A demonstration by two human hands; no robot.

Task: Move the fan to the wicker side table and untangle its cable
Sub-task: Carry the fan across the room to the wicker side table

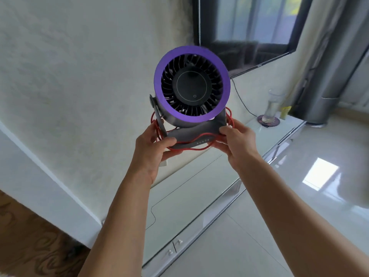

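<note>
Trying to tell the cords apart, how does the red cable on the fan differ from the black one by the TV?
The red cable is red, looped in tangles around the fan base and held up in both hands; the black cable is dark, a single strand hanging below the TV along the wall. Both are thin cords.

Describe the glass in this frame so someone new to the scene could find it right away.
Start at the dark TV screen on the wall, then drop to the white glass-topped cabinet beneath it. At its far end, near the grey curtain, stands the tall clear glass, the only thing on a round purple coaster.
</note>
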